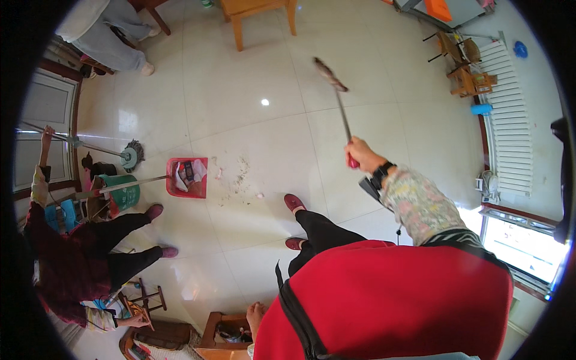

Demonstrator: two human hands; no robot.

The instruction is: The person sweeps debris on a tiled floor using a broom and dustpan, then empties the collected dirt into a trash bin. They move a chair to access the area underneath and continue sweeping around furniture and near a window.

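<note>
My right hand [360, 155] is closed on the red grip of a long-handled tool [343, 112], which has a grey shaft and a narrow, mottled brown-and-white head; its exact kind is unclear. My left hand [255, 317] shows low in the view, fingers curled beside a wooden piece of furniture, partly hidden by my red garment; whether it holds anything cannot be seen. On the tiled floor before my feet lie scattered crumbs of debris [241, 175] and a small pale lump [260, 195]. Beyond them, a red dustpan [204, 180] holds wrappers and pale scraps.
Facing me, another person [76, 261] grips a mop [131, 155] and touches a small wooden stool [139, 310]. A green bucket [128, 191] stands by them. Someone else's legs [112, 49] show at upper left. A wooden chair [256, 9] and a radiator [508, 117] are to my right.
</note>
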